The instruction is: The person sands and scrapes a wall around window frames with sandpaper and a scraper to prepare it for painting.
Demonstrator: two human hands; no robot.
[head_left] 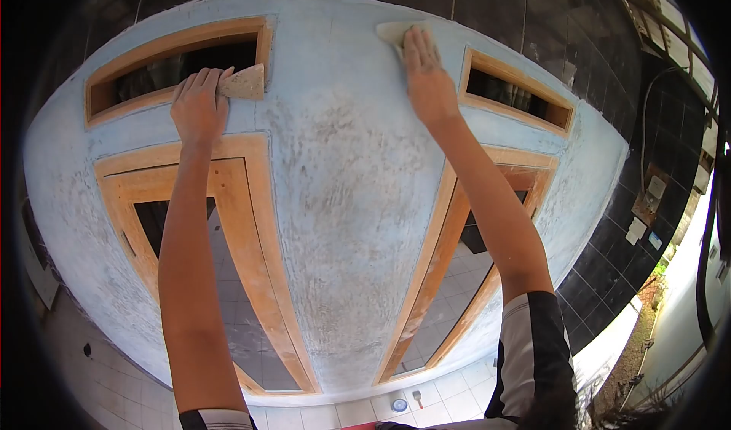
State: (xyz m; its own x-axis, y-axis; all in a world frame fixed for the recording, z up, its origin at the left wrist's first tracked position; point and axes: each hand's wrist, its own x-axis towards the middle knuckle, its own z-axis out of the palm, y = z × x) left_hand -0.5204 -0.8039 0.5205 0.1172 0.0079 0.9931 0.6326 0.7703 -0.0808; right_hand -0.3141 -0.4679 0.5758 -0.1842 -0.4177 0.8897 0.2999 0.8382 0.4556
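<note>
My left hand (199, 106) rests at the lower edge of the upper left wooden vent frame (179, 38), its fingers closed round a flat, dusty putty scraper (244, 83) that points right. High up between the two vents, my right hand (428, 79) presses a pale sheet, like sandpaper (392, 31), against the light blue wall (335, 57). Dark, rough smudges cover the middle of this wall below my hands.
Two wooden-framed windows (263, 224) stand below the vents, one on each side. Dark tiles (495, 3) run above and to the right. On the white tiled floor (358, 412) lie a round blue-rimmed container (399, 406) and a brush (417, 397).
</note>
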